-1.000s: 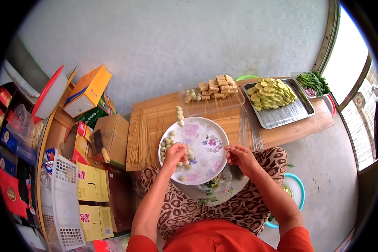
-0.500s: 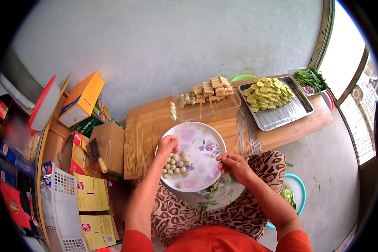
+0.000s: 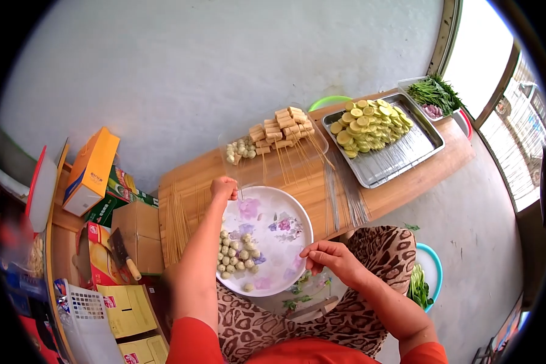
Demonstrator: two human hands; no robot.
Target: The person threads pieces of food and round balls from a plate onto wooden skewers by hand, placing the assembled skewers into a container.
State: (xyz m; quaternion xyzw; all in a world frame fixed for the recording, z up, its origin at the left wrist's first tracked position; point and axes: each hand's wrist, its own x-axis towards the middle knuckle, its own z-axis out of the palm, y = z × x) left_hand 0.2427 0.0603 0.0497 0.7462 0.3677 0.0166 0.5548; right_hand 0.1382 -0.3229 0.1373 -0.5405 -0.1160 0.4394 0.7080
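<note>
My left hand (image 3: 225,189) is closed around the thin stick of a skewer (image 3: 241,193), reaching over the far left rim of a round white plate (image 3: 285,209) with flower prints. Small greenish-grey balls (image 3: 241,258) lie heaped on the plate's left side. Beyond that hand, a clear tray (image 3: 323,143) carries skewered balls (image 3: 241,149) and skewered tan rolls (image 3: 283,127). My right hand (image 3: 332,259) hovers by the plate's right rim with fingers curled and pressed together; whether anything is pinched there is hidden.
Bare bamboo sticks (image 3: 177,221) lie on the wooden table (image 3: 194,176) at left. A metal tray (image 3: 400,164) of skewered green slices stands right, beside a box of leafy greens (image 3: 434,92). A cleaver (image 3: 124,255) rests by cartons. A blue-rimmed basin (image 3: 429,261) sits on the floor.
My left hand has moved away from me and left, carrying the skewer of balls from above the plate to the clear tray. The view has shifted; my right hand stays near the plate's rim.
</note>
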